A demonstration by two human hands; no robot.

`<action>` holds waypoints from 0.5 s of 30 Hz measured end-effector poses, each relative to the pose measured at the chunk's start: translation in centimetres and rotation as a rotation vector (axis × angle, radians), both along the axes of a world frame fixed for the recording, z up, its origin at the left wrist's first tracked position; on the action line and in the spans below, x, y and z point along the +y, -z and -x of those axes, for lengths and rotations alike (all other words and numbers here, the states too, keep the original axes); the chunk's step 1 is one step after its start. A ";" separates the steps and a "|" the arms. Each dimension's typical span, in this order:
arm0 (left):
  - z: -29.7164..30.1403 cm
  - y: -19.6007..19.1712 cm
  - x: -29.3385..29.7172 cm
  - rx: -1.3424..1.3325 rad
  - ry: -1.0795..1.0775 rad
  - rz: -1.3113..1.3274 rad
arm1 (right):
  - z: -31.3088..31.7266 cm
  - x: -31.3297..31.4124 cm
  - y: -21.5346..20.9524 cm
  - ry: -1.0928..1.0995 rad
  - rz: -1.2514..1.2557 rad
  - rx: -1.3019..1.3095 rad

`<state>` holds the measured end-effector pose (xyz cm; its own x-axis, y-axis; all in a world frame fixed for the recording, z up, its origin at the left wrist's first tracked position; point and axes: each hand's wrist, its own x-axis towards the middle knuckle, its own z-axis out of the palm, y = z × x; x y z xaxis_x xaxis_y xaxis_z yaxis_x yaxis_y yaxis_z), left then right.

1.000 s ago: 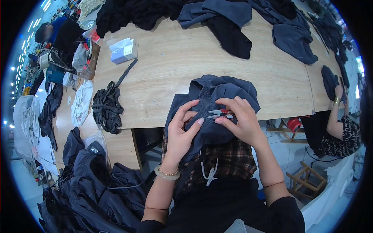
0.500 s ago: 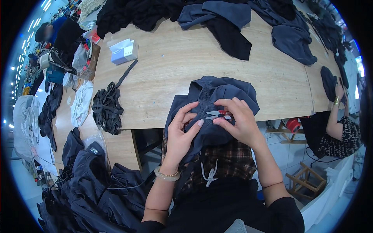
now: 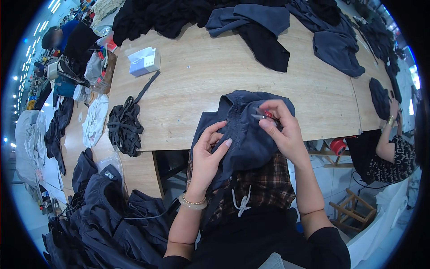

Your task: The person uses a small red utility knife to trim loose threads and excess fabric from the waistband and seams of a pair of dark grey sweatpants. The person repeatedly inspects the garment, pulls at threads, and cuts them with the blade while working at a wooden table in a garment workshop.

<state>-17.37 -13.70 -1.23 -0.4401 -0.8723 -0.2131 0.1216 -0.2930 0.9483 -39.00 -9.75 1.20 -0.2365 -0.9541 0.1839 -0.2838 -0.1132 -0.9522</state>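
Note:
A dark blue-grey garment [image 3: 257, 143] with a gathered elastic waistband [image 3: 232, 117] lies over the table's near edge and hangs toward my lap. At the waistband, my left hand [image 3: 210, 150] pinches the fabric between thumb and fingers. My right hand [image 3: 282, 127] is closed round small thread snips [image 3: 265, 114] with red on the handles. Their blades point left, above the garment and apart from the waistband. Loose threads seem to show on the fabric by my left fingertips.
A tissue box [image 3: 145, 62] and a heap of dark fabric strips [image 3: 124, 127] sit to the left on the wooden table [image 3: 179, 94]. More dark garments [image 3: 248, 22] cover the far side; others [image 3: 112, 215] pile up at lower left. A co-worker's arm [image 3: 386, 134] reaches in at right.
My right hand has lifted up and to the right with the snips, away from the waistband. My left hand keeps its hold on the fabric.

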 end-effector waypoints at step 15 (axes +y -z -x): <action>-0.2 -1.5 0.3 0.003 -0.006 0.018 | -0.5 0.7 -0.3 -0.077 0.120 0.747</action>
